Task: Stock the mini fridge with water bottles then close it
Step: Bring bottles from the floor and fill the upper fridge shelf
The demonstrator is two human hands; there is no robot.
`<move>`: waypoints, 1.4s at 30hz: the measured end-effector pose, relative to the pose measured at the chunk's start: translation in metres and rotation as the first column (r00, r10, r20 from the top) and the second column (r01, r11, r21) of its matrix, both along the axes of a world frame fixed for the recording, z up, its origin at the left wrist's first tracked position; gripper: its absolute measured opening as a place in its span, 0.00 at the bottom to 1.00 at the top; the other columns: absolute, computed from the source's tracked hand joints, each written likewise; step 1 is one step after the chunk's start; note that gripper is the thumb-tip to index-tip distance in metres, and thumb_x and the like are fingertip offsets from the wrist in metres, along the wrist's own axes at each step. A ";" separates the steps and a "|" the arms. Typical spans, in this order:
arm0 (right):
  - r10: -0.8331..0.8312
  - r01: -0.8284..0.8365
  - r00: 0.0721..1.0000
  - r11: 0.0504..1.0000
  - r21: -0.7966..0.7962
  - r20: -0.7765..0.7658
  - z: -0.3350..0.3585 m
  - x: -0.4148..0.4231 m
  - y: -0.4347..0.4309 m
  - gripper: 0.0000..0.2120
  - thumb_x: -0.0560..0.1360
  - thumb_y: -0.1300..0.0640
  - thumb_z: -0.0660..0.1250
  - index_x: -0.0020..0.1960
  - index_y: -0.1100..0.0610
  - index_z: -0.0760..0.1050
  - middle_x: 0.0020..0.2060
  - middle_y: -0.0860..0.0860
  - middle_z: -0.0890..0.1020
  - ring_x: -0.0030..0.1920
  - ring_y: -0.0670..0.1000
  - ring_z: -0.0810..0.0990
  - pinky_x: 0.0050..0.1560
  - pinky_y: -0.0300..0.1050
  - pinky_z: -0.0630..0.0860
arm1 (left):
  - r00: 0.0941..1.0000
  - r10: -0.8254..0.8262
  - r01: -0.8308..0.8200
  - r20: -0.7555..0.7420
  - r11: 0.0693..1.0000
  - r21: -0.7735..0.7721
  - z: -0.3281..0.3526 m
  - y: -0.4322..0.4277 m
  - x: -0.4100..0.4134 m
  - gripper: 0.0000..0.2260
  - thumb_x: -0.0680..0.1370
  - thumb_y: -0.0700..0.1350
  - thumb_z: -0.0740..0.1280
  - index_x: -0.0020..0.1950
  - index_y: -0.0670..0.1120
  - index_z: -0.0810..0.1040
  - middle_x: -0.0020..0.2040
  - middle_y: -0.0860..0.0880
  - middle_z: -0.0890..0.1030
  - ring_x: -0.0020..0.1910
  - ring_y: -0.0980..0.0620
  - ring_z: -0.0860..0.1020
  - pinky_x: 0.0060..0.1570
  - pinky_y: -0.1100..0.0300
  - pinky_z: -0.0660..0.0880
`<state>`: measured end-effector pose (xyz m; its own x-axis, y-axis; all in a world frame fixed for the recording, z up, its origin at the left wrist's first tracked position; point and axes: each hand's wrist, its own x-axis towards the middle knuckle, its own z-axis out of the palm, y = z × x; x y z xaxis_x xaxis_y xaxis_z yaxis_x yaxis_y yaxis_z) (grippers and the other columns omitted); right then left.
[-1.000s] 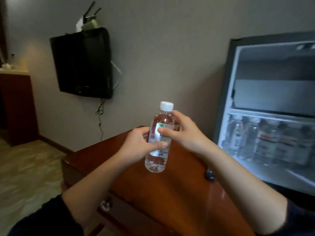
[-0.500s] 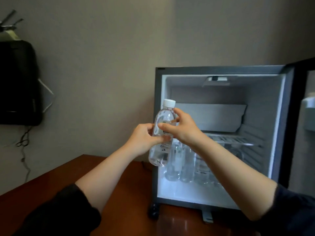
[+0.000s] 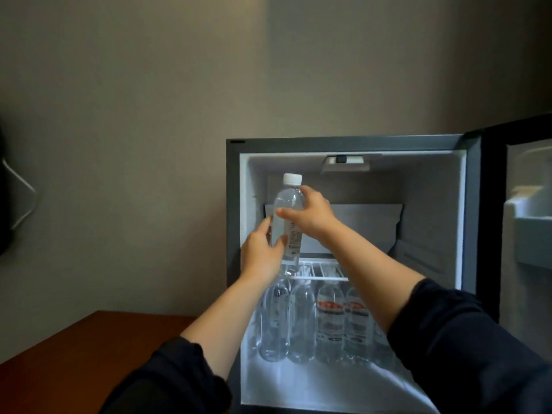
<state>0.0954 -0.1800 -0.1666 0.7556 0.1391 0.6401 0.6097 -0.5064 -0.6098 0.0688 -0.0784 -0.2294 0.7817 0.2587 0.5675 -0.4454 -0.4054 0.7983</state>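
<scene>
The left hand (image 3: 261, 252) grips the bottle (image 3: 286, 222) low and the right hand (image 3: 310, 213) its shoulder, upright at the open fridge (image 3: 358, 143), above the shelf (image 3: 322, 268). Probably full: weighty, smooth, slightly squeezable. Hold it mid-body.

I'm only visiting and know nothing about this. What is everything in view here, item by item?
fridge: one, dark grey frame, white inside, right of centre.
fridge door: one, black-edged, swung open, far right.
held bottle: one, clear with white cap, upright at the fridge's upper left.
standing bottles: at least four, clear, on the fridge floor; an arm may hide more.
wire shelf: one, white, above them.
table: one, reddish-brown, lower left.
wall: one, beige, behind.
left hand: one, grips the held bottle low.
right hand: one, grips it higher.
sleeves: two, dark, bottom corners.
</scene>
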 end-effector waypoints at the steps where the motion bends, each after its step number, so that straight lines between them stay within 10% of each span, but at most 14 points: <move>1: -0.008 0.008 1.000 1.000 -0.001 -0.009 -0.001 0.005 0.003 0.28 0.71 0.51 0.72 0.67 0.56 0.68 0.61 0.54 0.77 0.62 0.56 0.75 0.62 0.55 0.73 | 1.000 0.023 -0.023 -0.006 1.000 0.017 -0.005 -0.001 0.001 0.23 0.78 0.43 0.63 0.73 0.52 0.64 0.69 0.48 0.72 0.67 0.48 0.72 0.64 0.54 0.71; 13: -0.086 0.081 0.994 0.995 -0.064 -0.074 -0.004 0.052 0.034 0.29 0.73 0.48 0.70 0.70 0.54 0.66 0.65 0.54 0.75 0.66 0.58 0.73 0.62 0.49 0.71 | 0.981 0.113 -0.074 -0.155 0.968 0.238 -0.027 -0.009 0.027 0.30 0.81 0.46 0.56 0.77 0.49 0.41 0.78 0.53 0.41 0.77 0.48 0.52 0.74 0.49 0.57; 22: -0.032 0.030 0.999 0.999 -0.045 -0.043 -0.009 0.058 0.035 0.27 0.73 0.50 0.69 0.70 0.54 0.66 0.64 0.54 0.76 0.64 0.57 0.74 0.63 0.50 0.72 | 0.980 0.093 -0.044 -0.173 0.962 0.269 -0.032 -0.012 0.033 0.32 0.82 0.45 0.55 0.76 0.49 0.36 0.77 0.52 0.36 0.77 0.50 0.43 0.75 0.52 0.47; 28: -0.052 0.053 0.995 0.999 0.010 -0.083 -0.025 0.050 0.032 0.31 0.74 0.54 0.70 0.70 0.59 0.59 0.66 0.59 0.70 0.64 0.60 0.73 0.63 0.52 0.72 | 0.975 0.099 -0.034 -0.201 0.951 0.306 -0.027 -0.005 0.020 0.32 0.81 0.46 0.56 0.77 0.49 0.37 0.78 0.53 0.39 0.77 0.49 0.49 0.74 0.48 0.57; 34: -0.064 0.064 0.997 0.998 0.001 0.038 -0.039 0.027 0.018 0.10 0.75 0.55 0.67 0.53 0.59 0.71 0.53 0.56 0.77 0.52 0.55 0.76 0.50 0.47 0.71 | 0.983 0.091 -0.010 -0.161 0.896 0.445 -0.022 0.010 -0.012 0.25 0.81 0.45 0.58 0.76 0.43 0.55 0.77 0.47 0.57 0.76 0.49 0.57 0.74 0.55 0.57; 38: -0.008 0.013 0.998 0.996 -0.083 0.065 -0.044 -0.005 0.018 0.05 0.73 0.56 0.68 0.42 0.54 0.72 0.40 0.52 0.79 0.46 0.54 0.78 0.47 0.47 0.73 | 0.974 0.111 0.004 -0.196 0.863 0.505 -0.016 0.036 -0.052 0.13 0.78 0.45 0.63 0.60 0.42 0.77 0.57 0.43 0.80 0.59 0.46 0.77 0.59 0.58 0.72; 42: 0.134 -0.136 0.991 0.955 -0.263 -0.023 -0.055 -0.049 0.028 0.04 0.75 0.54 0.68 0.42 0.53 0.75 0.39 0.51 0.79 0.43 0.52 0.79 0.47 0.47 0.76 | 0.922 0.243 0.043 -0.301 0.708 0.705 -0.013 0.072 -0.101 0.12 0.78 0.48 0.63 0.55 0.43 0.80 0.52 0.44 0.82 0.54 0.47 0.78 0.51 0.61 0.71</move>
<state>0.0464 -0.1519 -0.2212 0.7211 0.4033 0.5634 0.6809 -0.5627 -0.4688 -0.0320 -0.0064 -0.2427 0.9502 -0.0033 0.3116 -0.1214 -0.9248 0.3605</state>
